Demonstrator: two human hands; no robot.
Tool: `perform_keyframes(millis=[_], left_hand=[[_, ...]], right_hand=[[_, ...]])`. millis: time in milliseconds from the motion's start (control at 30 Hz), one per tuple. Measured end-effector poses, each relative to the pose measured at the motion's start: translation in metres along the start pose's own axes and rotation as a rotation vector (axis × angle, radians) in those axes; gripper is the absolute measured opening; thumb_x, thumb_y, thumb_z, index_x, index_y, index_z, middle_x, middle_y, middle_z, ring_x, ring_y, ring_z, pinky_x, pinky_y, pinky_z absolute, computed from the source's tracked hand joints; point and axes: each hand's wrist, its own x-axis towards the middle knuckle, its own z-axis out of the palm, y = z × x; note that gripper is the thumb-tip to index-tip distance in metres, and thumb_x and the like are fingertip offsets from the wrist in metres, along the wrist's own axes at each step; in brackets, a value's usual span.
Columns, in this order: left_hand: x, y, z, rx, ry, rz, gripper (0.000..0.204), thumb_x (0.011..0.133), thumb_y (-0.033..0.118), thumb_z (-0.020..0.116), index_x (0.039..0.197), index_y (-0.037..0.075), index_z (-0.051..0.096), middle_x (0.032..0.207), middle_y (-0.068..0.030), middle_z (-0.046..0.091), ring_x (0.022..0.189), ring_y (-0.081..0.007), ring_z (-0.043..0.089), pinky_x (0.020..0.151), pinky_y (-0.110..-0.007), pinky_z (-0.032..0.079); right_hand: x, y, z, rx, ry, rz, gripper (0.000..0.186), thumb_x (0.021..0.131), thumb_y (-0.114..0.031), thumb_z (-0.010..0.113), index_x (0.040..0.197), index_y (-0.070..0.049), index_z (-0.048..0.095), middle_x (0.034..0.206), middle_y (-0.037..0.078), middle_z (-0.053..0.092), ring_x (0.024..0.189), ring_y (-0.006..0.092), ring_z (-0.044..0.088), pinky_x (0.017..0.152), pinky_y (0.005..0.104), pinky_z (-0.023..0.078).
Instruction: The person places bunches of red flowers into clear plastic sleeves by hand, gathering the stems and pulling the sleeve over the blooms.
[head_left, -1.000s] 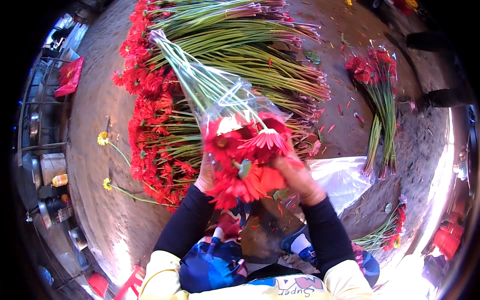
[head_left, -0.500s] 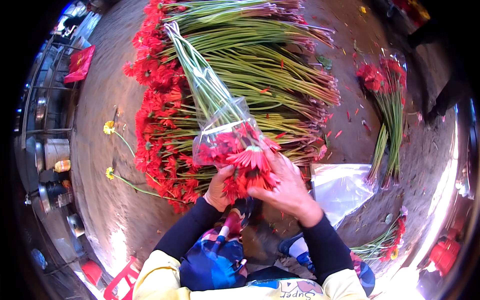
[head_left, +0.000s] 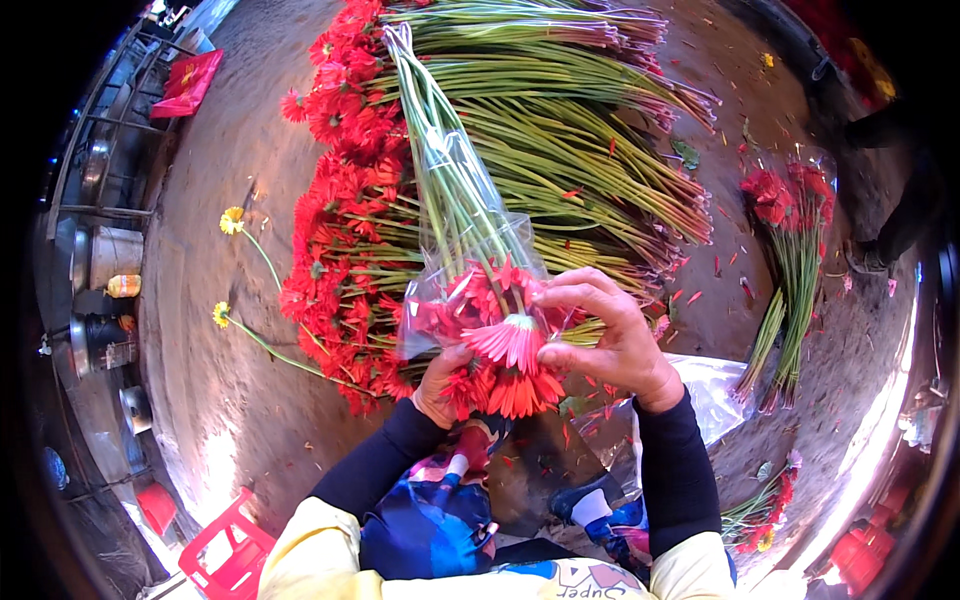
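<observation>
Before me I hold a bunch of red and pink gerberas [head_left: 525, 393] in a clear plastic sleeve [head_left: 412, 325], flower heads toward me and pale green stems pointing away. My left hand [head_left: 442, 388] is closed around the lower left of the flower heads, its thumb on the petals. My right hand [head_left: 622, 345] curls against the bunch's right side, thumb and fingers at the sleeve's edge beside a pink gerbera [head_left: 508, 342]. Beneath the bunch lies a large pile of red gerberas [head_left: 345, 210], heads to the left and long stems [head_left: 590, 150] to the right.
Two yellow flowers [head_left: 232, 221] lie at the left. Another wrapped red bunch [head_left: 795, 270] rests at the right, beyond clear plastic sleeves [head_left: 705, 385]. Nearer are loose mixed flowers [head_left: 765, 515]. A red plastic stool [head_left: 228, 550] and a metal rack with pots [head_left: 115, 255] stand left.
My right hand has shifted right and spread its fingers more, showing more of the flower heads. The view has turned slightly, so the pile sits farther right. My left hand stays on the bunch.
</observation>
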Motion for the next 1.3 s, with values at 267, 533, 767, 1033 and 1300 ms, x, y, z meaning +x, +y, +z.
perform_keyframes(millis=[267,533,767,1033,1300], left_hand=[[-0.002,0.001,-0.003,-0.156,0.011,0.03,0.067,0.084,0.03,0.06,0.135,-0.005,0.036,0.133,-0.019,0.048,0.121,-0.0281,0.05,0.106,-0.042,0.038],[-0.006,0.001,-0.012,-0.287,-0.06,0.047,0.064,0.086,0.023,0.059,0.138,-0.002,0.032,0.138,-0.0168,0.043,0.128,-0.0293,0.043,0.11,-0.046,0.031],[-0.005,0.0,-0.001,-0.312,-0.011,0.077,0.049,0.09,0.02,0.056,0.13,-0.005,0.042,0.126,-0.0204,0.054,0.119,-0.031,0.052,0.106,-0.047,0.037],[0.007,-0.006,0.008,-0.165,0.084,0.045,0.039,0.09,0.025,0.059,0.122,0.004,0.051,0.115,-0.0102,0.061,0.105,-0.0232,0.061,0.094,-0.04,0.049],[0.017,-0.008,0.004,0.006,0.261,0.186,0.051,0.088,0.035,0.063,0.129,0.01,0.044,0.119,-0.005,0.057,0.106,-0.0185,0.058,0.09,-0.037,0.05]], right_hand=[[-0.005,0.009,-0.012,-0.008,-0.052,-0.03,0.026,0.07,-0.01,0.079,0.092,-0.005,0.066,0.099,0.009,0.062,0.098,0.0227,0.06,0.084,0.0331,0.048],[-0.014,0.025,-0.001,-0.257,0.479,-0.217,0.02,0.079,-0.003,0.069,0.089,-0.004,0.053,0.082,0.009,0.06,0.074,0.0245,0.058,0.067,0.0337,0.047],[-0.034,0.059,-0.004,-0.524,0.426,-0.184,0.018,0.081,0.0,0.065,0.091,-0.004,0.05,0.08,0.01,0.054,0.07,0.0257,0.055,0.063,0.034,0.046],[-0.105,-0.013,0.076,-0.271,0.504,-0.21,0.015,0.08,-0.001,0.062,0.09,-0.006,0.052,0.079,0.01,0.059,0.078,0.0277,0.061,0.069,0.0358,0.05],[-0.124,0.052,0.051,0.286,0.425,0.479,0.035,0.084,-0.019,0.062,0.113,-0.007,0.045,0.133,0.01,0.039,0.114,0.0212,0.046,0.09,0.0363,0.042]])
